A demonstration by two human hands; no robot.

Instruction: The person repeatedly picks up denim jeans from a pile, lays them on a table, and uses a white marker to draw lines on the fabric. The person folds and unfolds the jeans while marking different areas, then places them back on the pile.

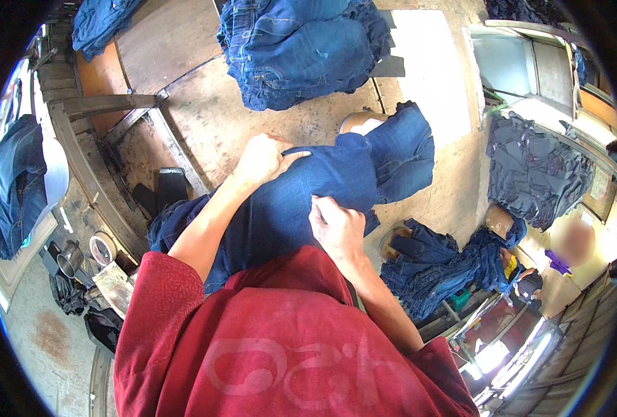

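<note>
Head view: our left fingers (298, 156) and curled right fingers (328, 204) touch the denim (343, 170); partly hidden, we cannot tell their grip.

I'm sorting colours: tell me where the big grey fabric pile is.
The grey fabric pile is at the right of the head view, above and right of the blue denim heap.

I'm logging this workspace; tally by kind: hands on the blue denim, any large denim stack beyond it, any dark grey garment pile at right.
Left hand and right hand on blue denim: 2
Large denim stack: 1
Dark grey garment pile: 1
Total: 4
</note>
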